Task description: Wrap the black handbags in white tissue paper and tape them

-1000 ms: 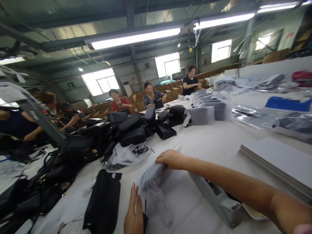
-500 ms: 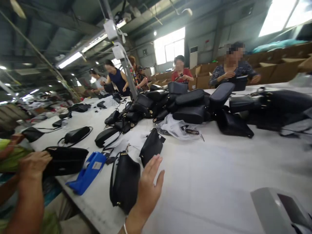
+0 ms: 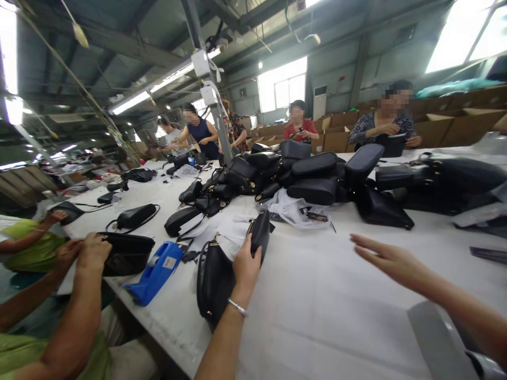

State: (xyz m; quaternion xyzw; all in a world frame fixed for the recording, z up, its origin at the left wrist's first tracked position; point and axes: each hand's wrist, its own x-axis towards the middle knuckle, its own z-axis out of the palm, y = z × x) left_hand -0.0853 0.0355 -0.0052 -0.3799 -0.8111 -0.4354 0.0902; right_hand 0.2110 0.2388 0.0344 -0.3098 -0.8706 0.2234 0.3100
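Left hand (image 3: 246,265) gripping a small black pouch (image 3: 259,236), fingers closing round its lower end; pouch standing tilted on the white bench (image 3: 325,316), at about 12 o'clock from the hand. A black bag (image 3: 214,282) lying just beside the wrist at 9 o'clock, touching the pouch. Right hand (image 3: 386,258) hovering flat and empty above the bench, fingers spread, pointing toward 9 o'clock, well apart from the left. Blue tape dispenser (image 3: 156,272) sitting at 9 o'clock of the bag. Bag pile (image 3: 312,177) lying at 12 o'clock. A co-worker's hand (image 3: 93,250) pressing on another bag (image 3: 127,253) at far left.
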